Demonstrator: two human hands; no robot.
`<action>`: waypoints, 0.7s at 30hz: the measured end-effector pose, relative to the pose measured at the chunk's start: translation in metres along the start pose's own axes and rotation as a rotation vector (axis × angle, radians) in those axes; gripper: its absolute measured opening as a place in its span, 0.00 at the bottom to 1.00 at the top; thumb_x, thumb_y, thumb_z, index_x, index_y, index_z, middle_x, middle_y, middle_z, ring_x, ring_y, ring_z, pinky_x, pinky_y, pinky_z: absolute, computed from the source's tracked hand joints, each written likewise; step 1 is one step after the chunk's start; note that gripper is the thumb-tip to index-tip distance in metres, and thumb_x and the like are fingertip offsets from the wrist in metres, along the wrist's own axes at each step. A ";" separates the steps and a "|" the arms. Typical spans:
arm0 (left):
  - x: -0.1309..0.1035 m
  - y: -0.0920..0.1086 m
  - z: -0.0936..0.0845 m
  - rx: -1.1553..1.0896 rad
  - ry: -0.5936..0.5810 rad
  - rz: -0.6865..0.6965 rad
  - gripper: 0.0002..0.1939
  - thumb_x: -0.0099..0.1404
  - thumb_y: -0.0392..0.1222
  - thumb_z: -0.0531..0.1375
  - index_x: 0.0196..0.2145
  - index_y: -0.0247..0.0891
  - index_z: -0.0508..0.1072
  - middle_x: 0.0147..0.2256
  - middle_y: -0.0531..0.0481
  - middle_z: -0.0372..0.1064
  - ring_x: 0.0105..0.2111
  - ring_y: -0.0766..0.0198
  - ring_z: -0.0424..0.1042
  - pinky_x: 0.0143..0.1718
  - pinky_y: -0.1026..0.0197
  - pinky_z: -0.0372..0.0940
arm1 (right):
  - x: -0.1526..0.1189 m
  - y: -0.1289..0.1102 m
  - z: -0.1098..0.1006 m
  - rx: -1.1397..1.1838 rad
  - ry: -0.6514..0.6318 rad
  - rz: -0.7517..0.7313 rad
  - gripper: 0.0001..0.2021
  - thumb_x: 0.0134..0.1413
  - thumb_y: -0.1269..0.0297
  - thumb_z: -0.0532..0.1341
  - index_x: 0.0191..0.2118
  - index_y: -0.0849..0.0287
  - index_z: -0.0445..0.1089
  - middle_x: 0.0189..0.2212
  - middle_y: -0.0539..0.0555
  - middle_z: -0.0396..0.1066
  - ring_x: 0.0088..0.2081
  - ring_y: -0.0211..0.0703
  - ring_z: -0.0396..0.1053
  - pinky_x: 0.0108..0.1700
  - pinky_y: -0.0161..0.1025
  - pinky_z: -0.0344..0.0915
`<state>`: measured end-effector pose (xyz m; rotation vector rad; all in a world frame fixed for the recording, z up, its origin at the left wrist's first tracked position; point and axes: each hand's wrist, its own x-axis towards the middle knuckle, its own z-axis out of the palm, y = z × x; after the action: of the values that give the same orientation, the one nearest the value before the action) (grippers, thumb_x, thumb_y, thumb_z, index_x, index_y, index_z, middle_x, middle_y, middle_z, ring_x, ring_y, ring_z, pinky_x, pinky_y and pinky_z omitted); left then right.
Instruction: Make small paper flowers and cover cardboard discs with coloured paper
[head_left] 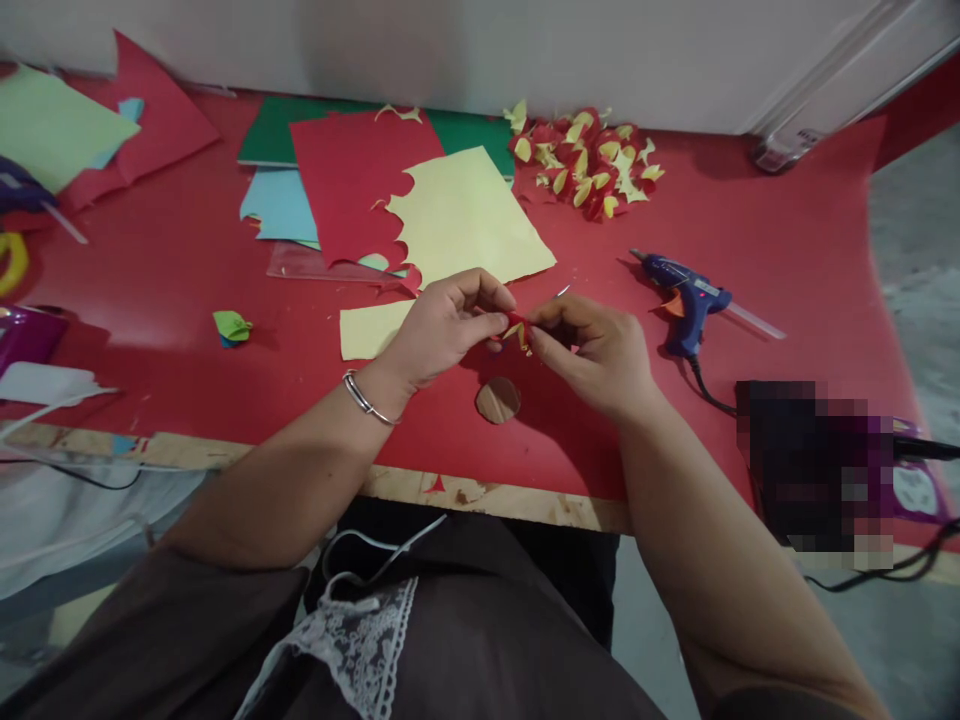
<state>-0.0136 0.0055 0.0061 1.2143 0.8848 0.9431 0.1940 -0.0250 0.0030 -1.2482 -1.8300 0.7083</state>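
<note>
My left hand [457,325] and my right hand [592,350] meet over the red table [420,420], both pinching a small red and yellow paper piece [516,328] between their fingertips. A thin metallic tip sticks up behind my right hand; the rest of it is hidden. Just below my hands lies a round brown disc [498,400]. A yellow paper strip [369,332] is partly under my left hand. Beyond my hands is a yellow sheet [469,220] with scalloped cuts, overlapping a red sheet [345,180].
A blue glue gun [694,300] lies at the right, its cord running toward a pixelated dark object. Red and yellow paper pieces [585,165] are heaped at the back. At the left are a small green paper piece [232,327], more sheets and yellow scissor handles [12,262].
</note>
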 end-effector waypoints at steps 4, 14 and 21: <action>0.001 0.002 -0.004 -0.054 0.001 -0.035 0.07 0.59 0.30 0.68 0.36 0.36 0.76 0.33 0.53 0.73 0.30 0.71 0.73 0.35 0.65 0.71 | 0.000 -0.001 0.000 -0.001 -0.028 -0.022 0.08 0.64 0.61 0.65 0.38 0.57 0.80 0.31 0.52 0.80 0.27 0.38 0.67 0.31 0.38 0.62; 0.004 0.003 -0.017 -0.198 -0.151 -0.201 0.16 0.57 0.27 0.68 0.43 0.37 0.77 0.30 0.54 0.75 0.28 0.70 0.73 0.34 0.65 0.65 | -0.001 -0.003 0.001 0.004 -0.070 -0.093 0.07 0.64 0.62 0.66 0.40 0.57 0.81 0.31 0.52 0.80 0.27 0.37 0.68 0.31 0.37 0.63; 0.005 0.006 -0.019 -0.137 -0.169 -0.189 0.12 0.59 0.29 0.67 0.41 0.37 0.78 0.28 0.54 0.74 0.27 0.70 0.71 0.33 0.64 0.65 | -0.002 -0.004 0.002 -0.019 -0.064 -0.142 0.05 0.65 0.63 0.66 0.38 0.56 0.79 0.32 0.52 0.81 0.27 0.37 0.70 0.31 0.37 0.65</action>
<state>-0.0300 0.0177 0.0090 1.0559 0.7726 0.7259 0.1909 -0.0284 0.0041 -1.1064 -1.9598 0.6606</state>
